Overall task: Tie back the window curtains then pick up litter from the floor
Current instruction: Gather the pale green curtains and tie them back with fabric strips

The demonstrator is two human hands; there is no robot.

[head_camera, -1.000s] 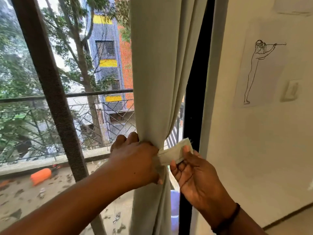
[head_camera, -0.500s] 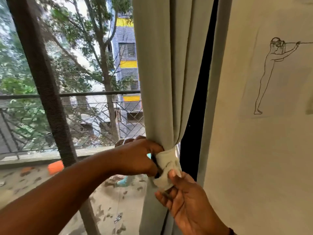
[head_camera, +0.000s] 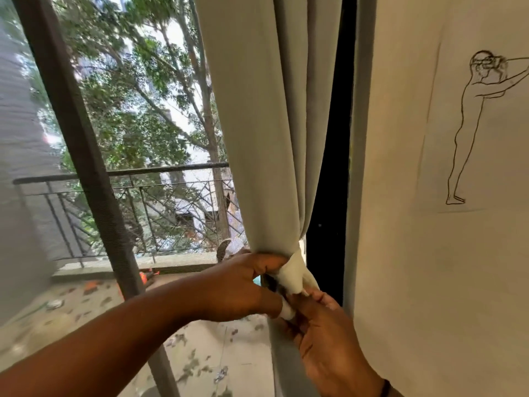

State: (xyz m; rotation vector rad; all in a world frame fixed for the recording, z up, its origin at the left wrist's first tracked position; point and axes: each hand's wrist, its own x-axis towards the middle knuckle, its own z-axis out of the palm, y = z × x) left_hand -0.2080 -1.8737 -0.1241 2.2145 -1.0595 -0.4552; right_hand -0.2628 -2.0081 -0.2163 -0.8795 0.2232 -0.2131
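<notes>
A pale grey-green curtain [head_camera: 272, 124] hangs down the middle of the view, gathered into a tight bunch at about 6 o'clock from its upper folds. A strip of the same pale cloth, the tie [head_camera: 290, 277], wraps the bunch there. The left hand [head_camera: 243, 287] comes in from 8 o'clock and closes around the gathered cloth, its fingers [head_camera: 269, 260] curled over the front of the bunch and its thumb pressed on the end of the tie. The right hand [head_camera: 323, 333] rises from 5 o'clock, just below and touching the left, its fingertips pinching the lower end of the tie; a dark band [head_camera: 385, 388] circles its wrist.

At 3 o'clock from the curtain stands a cream wall [head_camera: 415, 253], with a line drawing [head_camera: 472, 124] of a standing figure with raised arms. Between curtain and wall runs a dark vertical gap beside a window frame [head_camera: 356, 167]. At 9 o'clock a dark slanted frame bar [head_camera: 80, 138] crosses the glass. Beyond it lie a metal balcony railing [head_camera: 143, 202], leafy trees [head_camera: 137, 90] and a balcony floor [head_camera: 200, 348] scattered with dry leaves and small scraps [head_camera: 220, 373]; something orange [head_camera: 146, 276] lies near the railing's foot, too blurred to tell.
</notes>
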